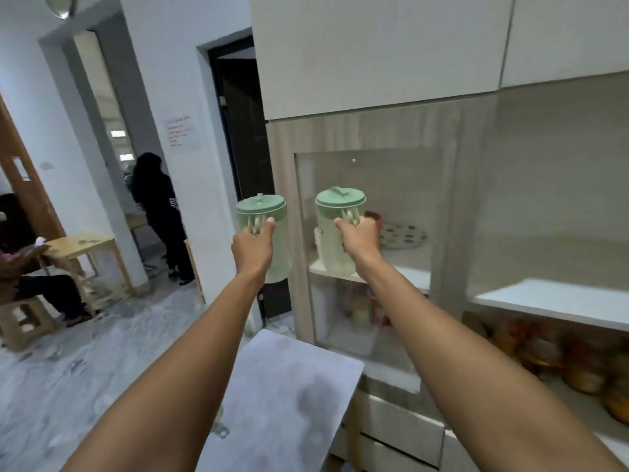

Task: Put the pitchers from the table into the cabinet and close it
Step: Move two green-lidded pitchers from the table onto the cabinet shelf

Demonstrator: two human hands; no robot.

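Green-lidded pitchers [262, 233] [337, 233] hang from each closed grip, left hand [252, 248] and right hand [361, 240]. Right one best lowers level onto the shelf [412, 275] beneath its grip, clear of the plate [405, 236] beyond.

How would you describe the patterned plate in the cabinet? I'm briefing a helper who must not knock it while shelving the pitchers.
Find the glass-fronted wooden cabinet and its white upper shelf. At the back of that shelf, just right of the pale green lidded plastic pitcher held in the right hand, leans a round white plate with coloured spots. It is the only spotted thing there.
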